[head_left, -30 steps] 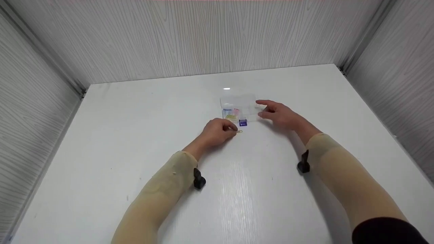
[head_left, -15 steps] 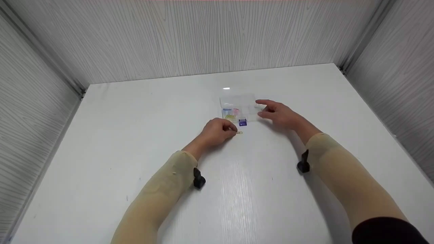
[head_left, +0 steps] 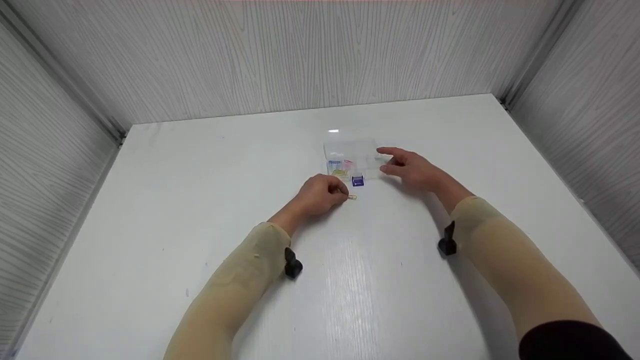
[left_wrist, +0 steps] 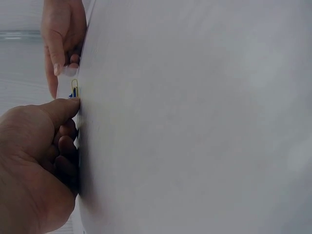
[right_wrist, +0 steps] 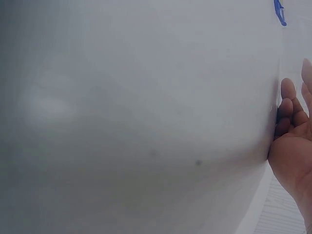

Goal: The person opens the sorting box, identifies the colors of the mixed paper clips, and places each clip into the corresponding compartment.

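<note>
In the head view my left hand (head_left: pixel 321 194) pinches a small yellow paper clip (head_left: pixel 352 197) between thumb and forefinger, close over the white table. The left wrist view shows the paper clip (left_wrist: pixel 74 84) standing out past the thumb tip. A clear plastic box (head_left: pixel 367 146) with compartments lies just beyond. My right hand (head_left: pixel 411 169) is at its right side, forefinger and thumb spread at the edge, the other fingers loosely bent. Blue, pink and yellow-green pieces (head_left: pixel 340 172) show in the box's left part. A dark blue piece (head_left: pixel 358 181) sits at its front edge.
The white table (head_left: pixel 240 165) meets a wood-grain back panel (head_left: pixel 300 55), with side panels at left and right. A black camera mount (head_left: pixel 293 265) sits on the left sleeve and another mount (head_left: pixel 447 242) on the right one.
The paper clip, pinched in my left hand, has shifted slightly toward me and its angle has changed a little. My right hand and the box stay about where they were.
</note>
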